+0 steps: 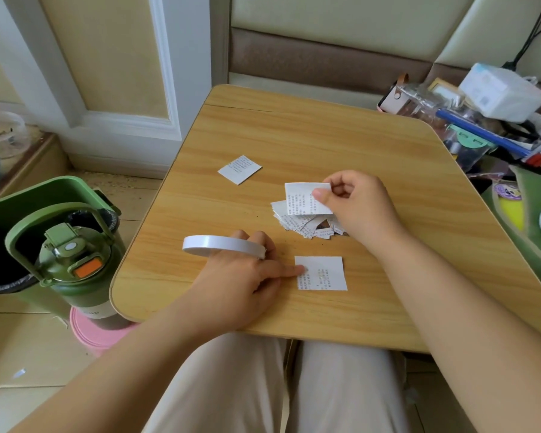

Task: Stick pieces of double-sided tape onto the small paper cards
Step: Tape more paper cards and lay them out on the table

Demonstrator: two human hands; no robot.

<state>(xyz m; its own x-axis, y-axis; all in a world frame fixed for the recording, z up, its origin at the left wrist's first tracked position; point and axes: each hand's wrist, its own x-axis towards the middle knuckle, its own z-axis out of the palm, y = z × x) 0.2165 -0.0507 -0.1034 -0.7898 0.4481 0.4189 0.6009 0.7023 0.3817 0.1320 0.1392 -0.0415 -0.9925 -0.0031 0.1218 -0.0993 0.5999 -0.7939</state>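
Note:
A white roll of double-sided tape (222, 246) sits looped around the fingers of my left hand (241, 276), whose thumb tip touches the left edge of a printed paper card (324, 273) lying flat near the table's front. My right hand (356, 204) pinches another card (303, 198) by its right side, lifted just above a loose pile of cards (303, 225) at the table's middle. One more card (239, 169) lies alone farther back on the left.
The wooden table (325, 135) has rounded corners. Left of it on the floor stand a green bin (44, 195), a green bottle (75, 270) and a pink stool (97, 332). Cluttered stationery and a tissue pack (503, 92) crowd the right.

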